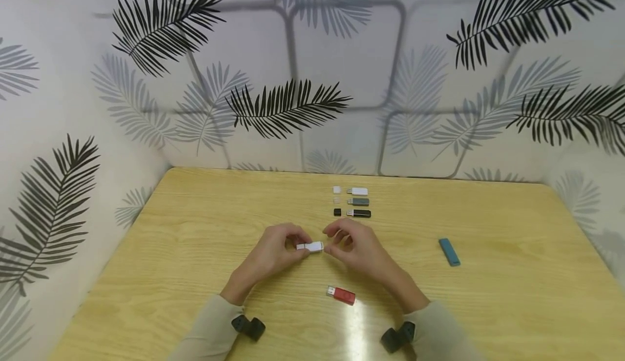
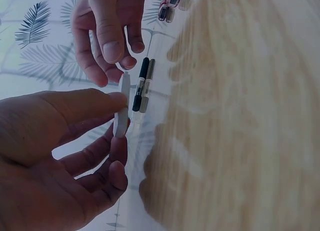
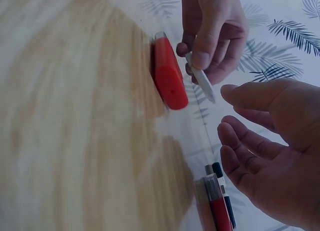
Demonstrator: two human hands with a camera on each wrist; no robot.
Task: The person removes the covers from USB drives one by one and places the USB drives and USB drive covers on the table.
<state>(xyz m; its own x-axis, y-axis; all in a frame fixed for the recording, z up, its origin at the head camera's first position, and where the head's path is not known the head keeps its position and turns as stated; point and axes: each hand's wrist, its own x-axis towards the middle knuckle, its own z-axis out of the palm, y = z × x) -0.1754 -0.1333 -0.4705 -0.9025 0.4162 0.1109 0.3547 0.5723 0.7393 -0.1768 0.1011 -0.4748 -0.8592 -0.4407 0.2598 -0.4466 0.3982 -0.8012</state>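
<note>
A white USB stick (image 1: 314, 247) is pinched between the thumb and fingers of my left hand (image 1: 278, 247), just above the table. In the left wrist view the stick (image 2: 121, 108) stands edge-on beneath the thumb. My right hand (image 1: 358, 244) hovers close to the stick's right end. Its fingers are loosely bent, with a small gap to the stick (image 3: 202, 81) in the right wrist view. Nearer the body, between the forearms, lies a red USB stick (image 1: 344, 295) with its plug end pointing left.
Behind the hands lie uncapped USB sticks in white (image 1: 359, 191), grey (image 1: 360, 202) and black (image 1: 361, 213). Left of each sits a small cap, such as the black cap (image 1: 337, 212). A blue stick (image 1: 449, 252) lies to the right on the wooden table (image 1: 195, 209).
</note>
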